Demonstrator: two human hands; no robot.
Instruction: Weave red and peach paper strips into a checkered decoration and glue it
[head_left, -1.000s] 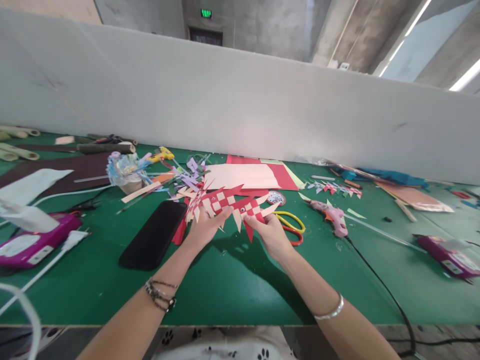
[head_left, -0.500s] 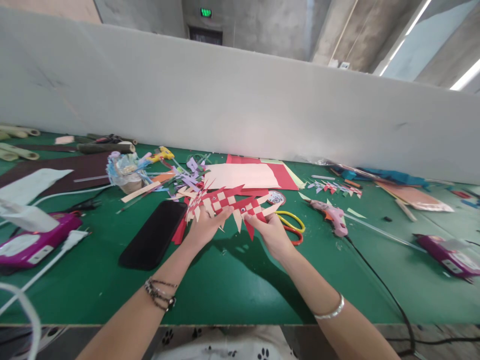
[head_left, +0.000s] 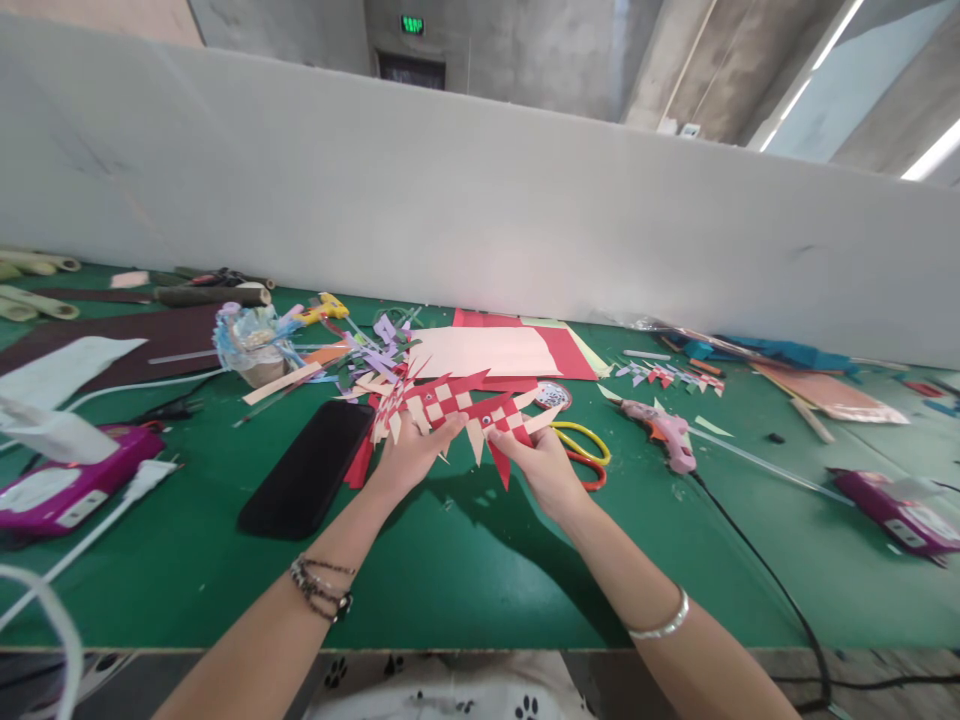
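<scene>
Both of my hands hold up a woven paper fish (head_left: 457, 408) of red and pale pink strips, with pointed strip ends and a small googly eye. My left hand (head_left: 409, 456) pinches its left half from below. My right hand (head_left: 541, 466) grips its right half, thumb on the weave. The fish hovers a little above the green table (head_left: 465, 560). A black phone (head_left: 309, 480) lies flat just left of my left hand. Yellow and red scissors (head_left: 581, 450) lie right behind my right hand.
Red and pink paper sheets (head_left: 502, 352) lie behind the fish, with a heap of paper scraps (head_left: 360, 360) to their left. A pink glue gun (head_left: 664, 432) with a black cord lies on the right. Purple devices (head_left: 64, 490) sit at both sides. A white partition (head_left: 480, 200) closes the back.
</scene>
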